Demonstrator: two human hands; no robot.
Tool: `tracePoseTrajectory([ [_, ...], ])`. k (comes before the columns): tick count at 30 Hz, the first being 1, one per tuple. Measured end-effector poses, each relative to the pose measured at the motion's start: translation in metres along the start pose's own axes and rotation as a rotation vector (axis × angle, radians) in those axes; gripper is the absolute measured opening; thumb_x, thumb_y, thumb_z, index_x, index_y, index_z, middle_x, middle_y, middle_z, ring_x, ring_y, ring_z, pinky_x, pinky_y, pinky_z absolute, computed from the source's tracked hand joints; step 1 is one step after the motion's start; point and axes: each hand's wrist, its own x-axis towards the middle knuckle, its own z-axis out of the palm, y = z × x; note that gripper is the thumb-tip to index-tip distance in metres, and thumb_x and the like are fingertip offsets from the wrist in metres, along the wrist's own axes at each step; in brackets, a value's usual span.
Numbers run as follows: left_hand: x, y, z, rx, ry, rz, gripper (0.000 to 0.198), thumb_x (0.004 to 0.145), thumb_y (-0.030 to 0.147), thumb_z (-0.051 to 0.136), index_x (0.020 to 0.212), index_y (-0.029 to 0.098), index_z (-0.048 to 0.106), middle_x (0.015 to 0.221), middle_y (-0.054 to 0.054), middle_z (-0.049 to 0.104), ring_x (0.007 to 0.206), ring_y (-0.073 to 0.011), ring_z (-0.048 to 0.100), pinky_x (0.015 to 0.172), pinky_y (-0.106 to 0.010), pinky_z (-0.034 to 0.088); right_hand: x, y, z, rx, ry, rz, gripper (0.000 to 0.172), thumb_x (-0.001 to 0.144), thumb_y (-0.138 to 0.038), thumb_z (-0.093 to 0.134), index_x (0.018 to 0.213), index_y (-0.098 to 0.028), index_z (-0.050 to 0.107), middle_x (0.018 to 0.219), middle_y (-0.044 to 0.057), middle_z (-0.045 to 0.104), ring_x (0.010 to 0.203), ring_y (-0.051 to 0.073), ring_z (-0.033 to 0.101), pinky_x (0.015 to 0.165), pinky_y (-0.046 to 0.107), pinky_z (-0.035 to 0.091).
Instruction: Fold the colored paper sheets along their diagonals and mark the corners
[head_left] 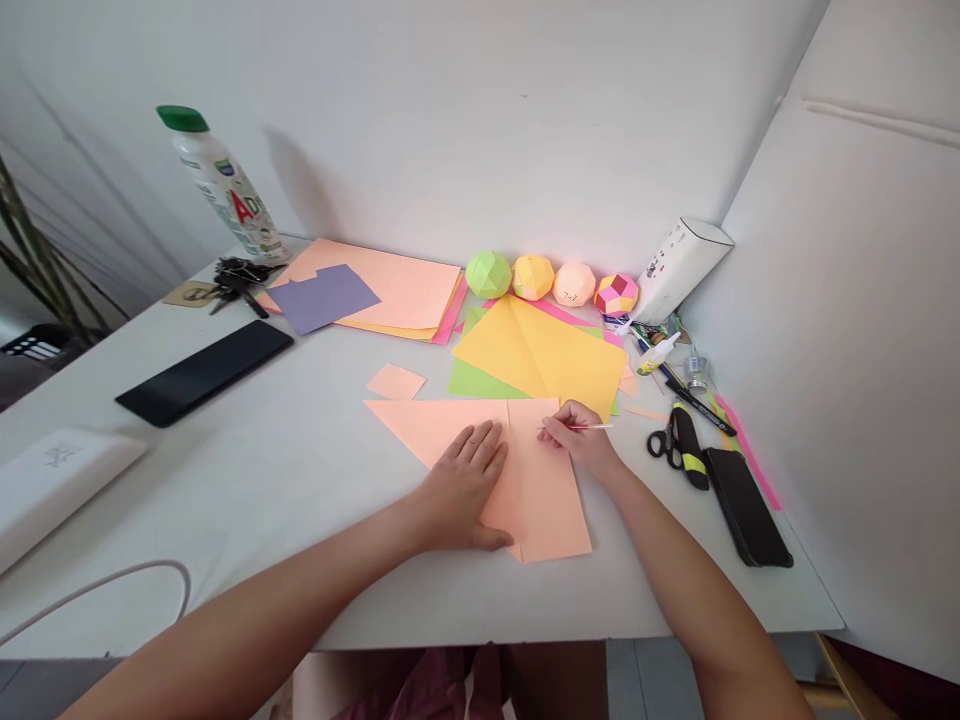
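A peach paper sheet with a crease down it lies on the white table, its left part tapering to a point. My left hand rests flat on this sheet, fingers spread. In my right hand is a thin pen, white and red, held near the sheet's upper right edge. I cannot tell whether its tip touches the paper. Just above the sheet are a small peach paper square and a yellow creased sheet, which overlaps a green sheet.
Several faceted paper balls, one a green ball, line the wall. On the right lie scissors, a black-yellow cutter and a phone. A dark tablet, keys, a bottle and stacked coloured paper are left.
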Motion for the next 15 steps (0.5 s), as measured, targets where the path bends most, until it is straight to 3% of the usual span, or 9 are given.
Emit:
tracePoseTrajectory([
  [6, -0.006, 0.011, -0.005, -0.074, -0.066, 0.011, 0.092, 0.080, 0.067, 0.046, 0.142, 0.001, 0.032, 0.155, -0.023, 0.013, 0.143, -0.0372, 0.006, 0.115, -0.047, 0.012, 0.001, -0.001, 0.000, -0.014, -0.001, -0.006, 0.029, 0.077, -0.041, 0.069, 0.069, -0.020, 0.051, 0.064, 0.000, 0.065, 0.067, 0.016, 0.068, 0.056, 0.024, 0.050],
  [11, -0.009, 0.019, 0.001, -0.102, -0.088, 0.001, 0.096, 0.082, 0.069, 0.040, 0.146, -0.001, 0.024, 0.154, -0.025, 0.002, 0.143, -0.0376, -0.006, 0.116, -0.050, 0.003, 0.001, 0.000, 0.001, -0.022, 0.003, -0.013, 0.029, 0.078, -0.041, 0.068, 0.069, -0.020, 0.051, 0.064, 0.000, 0.066, 0.067, 0.016, 0.068, 0.057, 0.025, 0.051],
  [15, -0.010, 0.021, 0.007, -0.095, -0.072, -0.006, 0.095, 0.083, 0.069, 0.036, 0.147, 0.000, 0.021, 0.154, -0.024, 0.002, 0.142, -0.0375, -0.006, 0.115, -0.051, 0.003, 0.000, 0.002, 0.003, -0.033, 0.020, -0.018, 0.028, 0.078, -0.041, 0.068, 0.069, -0.020, 0.052, 0.064, 0.000, 0.065, 0.068, 0.017, 0.068, 0.058, 0.026, 0.051],
])
